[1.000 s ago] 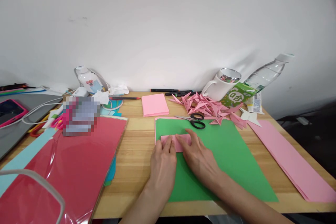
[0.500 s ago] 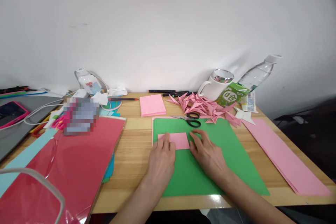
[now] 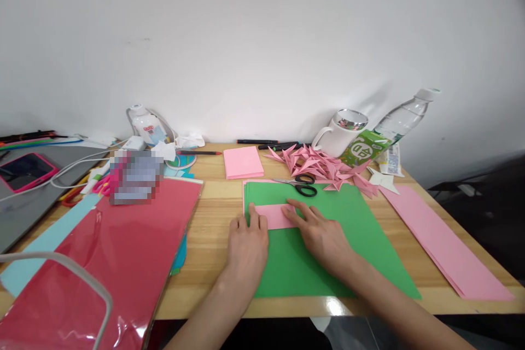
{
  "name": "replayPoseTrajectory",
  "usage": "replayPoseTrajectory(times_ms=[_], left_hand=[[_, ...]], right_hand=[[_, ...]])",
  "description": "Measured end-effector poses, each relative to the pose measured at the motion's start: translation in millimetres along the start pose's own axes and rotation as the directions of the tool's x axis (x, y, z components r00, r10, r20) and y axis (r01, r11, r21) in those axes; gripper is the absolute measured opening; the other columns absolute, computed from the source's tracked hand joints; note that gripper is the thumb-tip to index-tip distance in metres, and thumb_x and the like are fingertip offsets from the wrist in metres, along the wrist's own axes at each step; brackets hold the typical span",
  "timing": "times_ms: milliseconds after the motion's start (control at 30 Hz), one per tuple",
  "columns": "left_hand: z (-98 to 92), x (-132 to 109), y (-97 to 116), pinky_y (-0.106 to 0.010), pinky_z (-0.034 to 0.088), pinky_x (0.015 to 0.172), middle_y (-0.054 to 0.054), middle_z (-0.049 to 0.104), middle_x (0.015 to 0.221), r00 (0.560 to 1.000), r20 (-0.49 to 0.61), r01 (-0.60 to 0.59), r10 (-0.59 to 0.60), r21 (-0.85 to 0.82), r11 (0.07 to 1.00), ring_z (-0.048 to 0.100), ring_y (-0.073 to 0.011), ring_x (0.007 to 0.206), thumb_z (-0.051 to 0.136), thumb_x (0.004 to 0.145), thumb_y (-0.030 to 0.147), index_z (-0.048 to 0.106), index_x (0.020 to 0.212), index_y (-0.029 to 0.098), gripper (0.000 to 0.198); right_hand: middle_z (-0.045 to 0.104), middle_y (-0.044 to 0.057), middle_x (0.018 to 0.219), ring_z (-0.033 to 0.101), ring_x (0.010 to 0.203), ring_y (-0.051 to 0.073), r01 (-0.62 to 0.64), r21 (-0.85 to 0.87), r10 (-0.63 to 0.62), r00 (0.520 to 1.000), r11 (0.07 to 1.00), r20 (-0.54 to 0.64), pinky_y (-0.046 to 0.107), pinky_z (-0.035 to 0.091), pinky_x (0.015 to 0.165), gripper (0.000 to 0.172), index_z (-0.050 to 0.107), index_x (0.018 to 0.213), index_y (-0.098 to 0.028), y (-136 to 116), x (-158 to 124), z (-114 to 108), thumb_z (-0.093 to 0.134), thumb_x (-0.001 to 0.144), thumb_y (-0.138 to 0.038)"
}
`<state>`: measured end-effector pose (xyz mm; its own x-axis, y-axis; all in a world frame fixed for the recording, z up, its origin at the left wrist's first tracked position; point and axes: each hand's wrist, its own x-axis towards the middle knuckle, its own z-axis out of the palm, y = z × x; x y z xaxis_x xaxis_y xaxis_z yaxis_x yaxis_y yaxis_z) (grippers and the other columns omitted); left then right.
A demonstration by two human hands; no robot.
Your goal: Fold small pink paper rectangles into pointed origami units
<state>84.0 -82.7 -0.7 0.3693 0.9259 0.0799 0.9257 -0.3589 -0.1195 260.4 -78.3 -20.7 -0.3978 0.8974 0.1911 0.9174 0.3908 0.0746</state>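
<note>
Resting at the left end of a small pink paper rectangle (image 3: 275, 217), the left hand (image 3: 248, 240) has its fingertips on the paper; whether its thumb pinches anything cannot be told. At the other end, the right hand (image 3: 326, 238) lays its thumb on the paper, the index finger set apart beyond the far edge. The rectangle lies flat on green paper sheets (image 3: 295, 273), near their left side, with pink paper showing along the sheets' left and far edges.

All this sits on a wooden table (image 3: 213, 240) with pale, banded grain and a bright glint at its near edge. Black-handled scissors (image 3: 307, 191) lie on the far part of the green sheets. Beyond them, a heap of folded pink paper points (image 3: 311, 164) lies before a tilted white mug (image 3: 334, 139) with a mirrored interior, a green packet (image 3: 363, 149) and a leaning clear bottle (image 3: 404, 117). A square stack of pink paper (image 3: 243, 162) lies left of the scissors, and long pink strips (image 3: 445, 243) run along the right side.

On the left, red sheets in a clear sleeve (image 3: 118, 257) partly cover light blue paper (image 3: 53, 246); farther left, a pink-cased phone (image 3: 28, 171) rests on a flat grey surface. A plain whitish wall (image 3: 262, 54), faintly smudged, rises behind the table, and the room darkens at the right.
</note>
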Motion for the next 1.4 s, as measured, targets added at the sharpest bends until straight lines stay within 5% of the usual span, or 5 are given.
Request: replayPoseTrajectory(times_ms=[267, 600, 733, 1067, 1400], left_hand=[[3.9, -5.6, 4.8, -0.037, 0.048, 0.060, -0.022, 0.055, 0.123, 1.000, 0.017, 0.006, -0.007, 0.064, 0.998, 0.063, -0.0252, 0.074, 0.045, 0.081, 0.006, 0.052, 0.121, 0.010, 0.040], [-27.0, 35.9, -8.1, -0.035, 0.046, 0.067, -0.013, 0.060, 0.087, 0.983, 0.164, -0.059, 0.077, -0.113, 0.992, 0.059, -0.0285, 0.082, 0.073, 0.061, 0.048, 0.062, 0.085, 0.008, 0.047], [-18.8, 47.6, -18.1, -0.037, 0.043, 0.076, -0.010, 0.057, 0.089, 0.974, 0.068, -0.197, 0.215, -0.205, 0.959, 0.054, -0.0263, 0.088, 0.068, 0.064, 0.053, 0.060, 0.083, 0.011, 0.047], [6.7, 44.0, -24.0, -0.035, 0.043, 0.081, -0.006, 0.055, 0.097, 0.948, -0.106, -0.311, 0.299, -0.489, 0.815, 0.048, -0.0216, 0.094, 0.063, 0.071, 0.046, 0.057, 0.101, 0.015, 0.043], [0.3, 40.6, -22.0, -0.033, 0.044, 0.075, -0.006, 0.059, 0.084, 0.948, -0.133, -0.318, 0.288, -0.395, 0.862, 0.051, -0.0197, 0.084, 0.045, 0.089, 0.024, 0.061, 0.086, 0.015, 0.019]], right_hand=[[0.057, 0.008, 0.119, 0.061, 0.089, 0.021, -0.022, 0.044, 0.018, 0.994, 0.999, 0.104, 0.021, 0.042, 0.046, 0.031, 0.059, 0.107, -0.025, 0.9, 14.8, -12.6, 0.043, 0.085, -0.011], [0.060, 0.002, 0.077, 0.056, 0.068, 0.015, -0.031, 0.480, -0.091, 0.969, 0.877, 0.229, 0.023, 0.040, 0.057, 0.023, 0.057, 0.102, -0.016, 36.0, 49.3, -15.5, 0.057, 0.079, -0.018], [0.059, 0.002, 0.077, 0.054, 0.068, 0.014, -0.006, 0.580, -0.120, 0.977, 0.815, 0.179, 0.022, 0.040, 0.059, 0.008, 0.061, 0.083, -0.017, 38.3, 46.6, -9.8, 0.054, 0.080, -0.019], [0.066, 0.004, 0.079, 0.058, 0.071, 0.016, -0.149, 0.783, 0.157, 0.985, 0.604, 0.067, 0.024, 0.042, 0.060, 0.016, 0.063, 0.082, -0.016, 28.2, 50.1, -1.1, 0.048, 0.082, -0.023], [0.065, 0.005, 0.075, 0.059, 0.069, 0.017, -0.218, 0.907, 0.417, 0.907, 0.359, 0.053, 0.028, 0.048, 0.063, 0.033, 0.062, 0.081, -0.015, 31.3, 51.4, -3.3, 0.048, 0.084, -0.045]])
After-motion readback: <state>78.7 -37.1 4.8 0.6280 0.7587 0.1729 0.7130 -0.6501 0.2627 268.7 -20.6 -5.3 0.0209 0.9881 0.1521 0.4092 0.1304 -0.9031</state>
